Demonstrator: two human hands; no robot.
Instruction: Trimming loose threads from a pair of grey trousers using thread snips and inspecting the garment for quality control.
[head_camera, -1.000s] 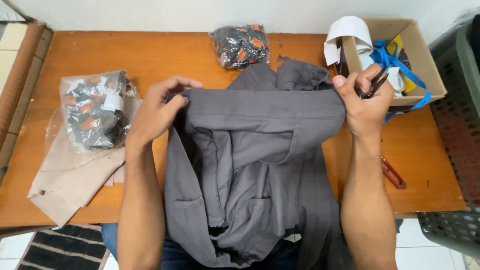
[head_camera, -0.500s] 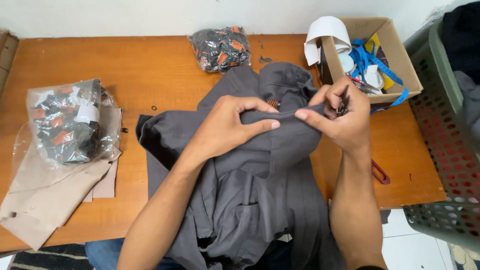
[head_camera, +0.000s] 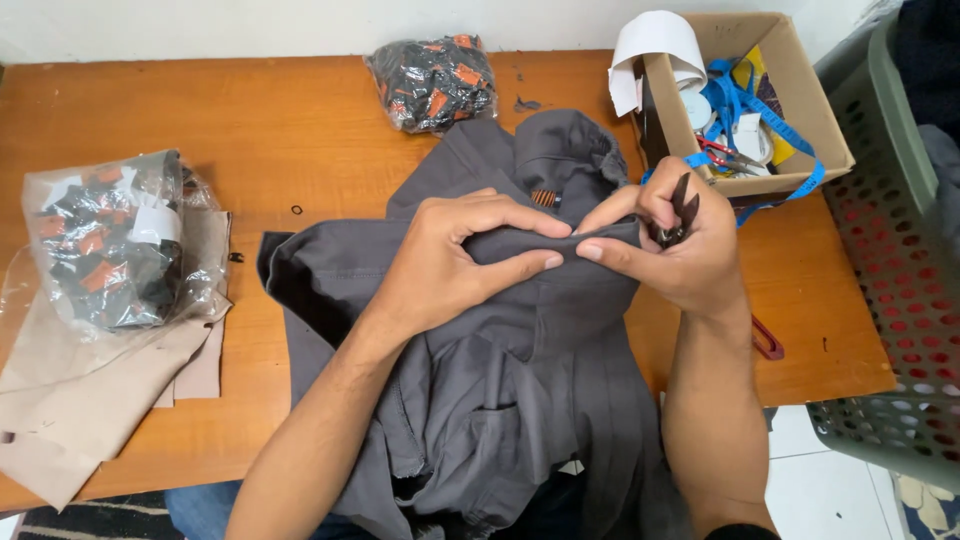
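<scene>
Under both hands (head_camera: 455, 265), grey garment (head_camera: 520, 400), fold hidden

My left hand (head_camera: 450, 265): pinching the grey garment (head_camera: 520, 400) fold.
My right hand (head_camera: 680, 250): pinching the fold, holding small black snips (head_camera: 680, 210).

One head-worn view — looking steeply down, close over the table (head_camera: 300, 110).

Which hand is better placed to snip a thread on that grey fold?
Probably the right hand: it already holds the small black snips beside the pinched fold of the grey garment. The left hand only grips cloth.
</scene>
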